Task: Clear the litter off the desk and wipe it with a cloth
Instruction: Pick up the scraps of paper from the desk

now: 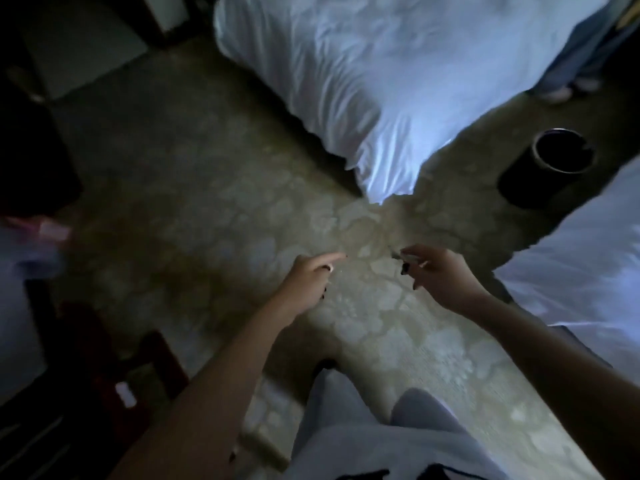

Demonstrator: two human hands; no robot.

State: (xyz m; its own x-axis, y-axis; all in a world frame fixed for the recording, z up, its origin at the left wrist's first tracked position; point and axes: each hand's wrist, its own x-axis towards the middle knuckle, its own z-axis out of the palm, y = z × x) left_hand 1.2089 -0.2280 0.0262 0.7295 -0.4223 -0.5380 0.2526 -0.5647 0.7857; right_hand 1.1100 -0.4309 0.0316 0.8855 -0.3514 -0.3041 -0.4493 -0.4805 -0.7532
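Over the patterned carpet (207, 202), in the head view, the right hand (440, 278) pinches a small pale scrap (424, 264) between thumb and fingertips (too blurred to identify). The left hand (308, 275) points its index finger forward, the other fingers curled; whether they hold anything I cannot tell. A dark round bin (561, 171) stands near the corner of a white-sheeted bed (346, 81).
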